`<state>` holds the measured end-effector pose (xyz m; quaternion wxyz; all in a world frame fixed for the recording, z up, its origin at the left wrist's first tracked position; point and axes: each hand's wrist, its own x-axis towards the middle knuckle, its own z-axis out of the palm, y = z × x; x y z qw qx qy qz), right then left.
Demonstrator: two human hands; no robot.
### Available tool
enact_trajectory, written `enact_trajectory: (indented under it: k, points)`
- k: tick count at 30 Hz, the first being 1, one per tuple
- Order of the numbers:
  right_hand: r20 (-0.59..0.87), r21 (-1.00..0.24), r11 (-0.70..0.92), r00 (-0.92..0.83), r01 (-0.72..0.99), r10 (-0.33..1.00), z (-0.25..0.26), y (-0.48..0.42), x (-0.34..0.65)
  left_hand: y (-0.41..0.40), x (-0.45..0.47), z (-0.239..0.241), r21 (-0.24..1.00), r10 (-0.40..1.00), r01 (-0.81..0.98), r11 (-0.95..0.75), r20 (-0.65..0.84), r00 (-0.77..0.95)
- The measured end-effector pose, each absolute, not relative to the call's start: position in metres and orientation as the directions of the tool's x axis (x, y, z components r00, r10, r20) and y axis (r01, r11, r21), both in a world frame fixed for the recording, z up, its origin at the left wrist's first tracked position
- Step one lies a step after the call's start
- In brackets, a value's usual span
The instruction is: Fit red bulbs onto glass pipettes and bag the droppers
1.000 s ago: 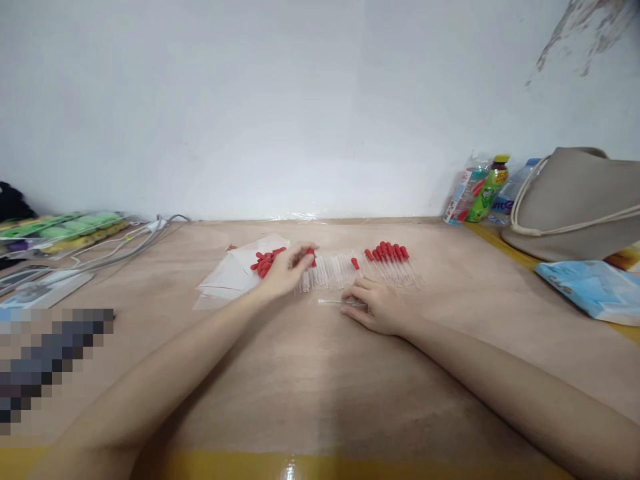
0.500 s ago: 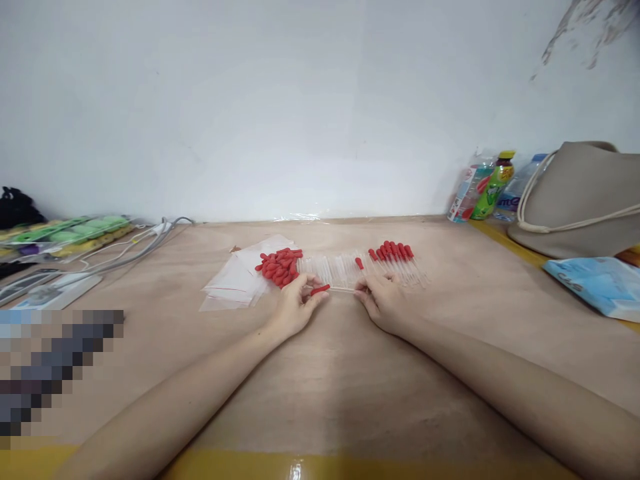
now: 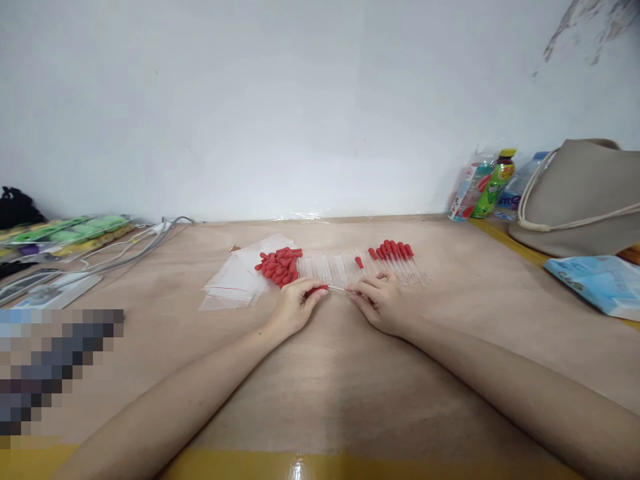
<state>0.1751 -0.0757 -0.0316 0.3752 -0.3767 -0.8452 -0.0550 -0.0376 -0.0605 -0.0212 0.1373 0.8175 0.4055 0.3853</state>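
My left hand (image 3: 299, 307) pinches a red rubber dropper bulb (image 3: 318, 289), its open end facing right. My right hand (image 3: 379, 301) is closed on a thin clear dropper tube (image 3: 338, 289), whose left end meets the bulb; how deep it sits inside I cannot tell. Just behind the hands lies a row of loose clear tubes (image 3: 327, 268). A heap of red bulbs (image 3: 280, 265) rests left of that row. On the right are several droppers with red bulbs fitted (image 3: 395, 251), plus one bulb-topped dropper (image 3: 359, 263) standing apart from them.
Clear zip bags (image 3: 227, 285) lie under and beside the bulb heap. Bottles (image 3: 493, 187), a beige bag (image 3: 580, 193) and a blue packet (image 3: 595, 283) stand or lie at the right. A power strip (image 3: 70, 291) with cables is on the left. A wall rises behind the table.
My right hand has shifted slightly left, shortening the visible tube between the hands. My left fingers have closed further over the bulb.
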Motion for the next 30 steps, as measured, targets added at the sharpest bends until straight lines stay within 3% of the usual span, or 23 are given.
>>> enact_trajectory:
  k: [11, 20, 30]
  points:
    - [0.646, -0.167, 0.776, -0.527, 0.608, 0.552, -0.0340, -0.0658, 0.1852, -0.0641, -0.0377, -0.0189, 0.551, 0.682, 0.412, -0.725, 0.495, 0.538]
    - [0.680, -0.017, 0.712, -0.515, 0.702, 0.523, -0.0282, -0.0746, 0.1781, -0.0641, -0.0343, -0.0179, 0.423, 0.640, 0.481, -0.768, 0.537, 0.550]
    - [0.753, -0.041, 0.846, -0.540, 0.532, 0.376, -0.0369, -0.0662, 0.1767, -0.0646, -0.0348, -0.0207, 0.384, 0.583, 0.442, -0.811, 0.598, 0.550]
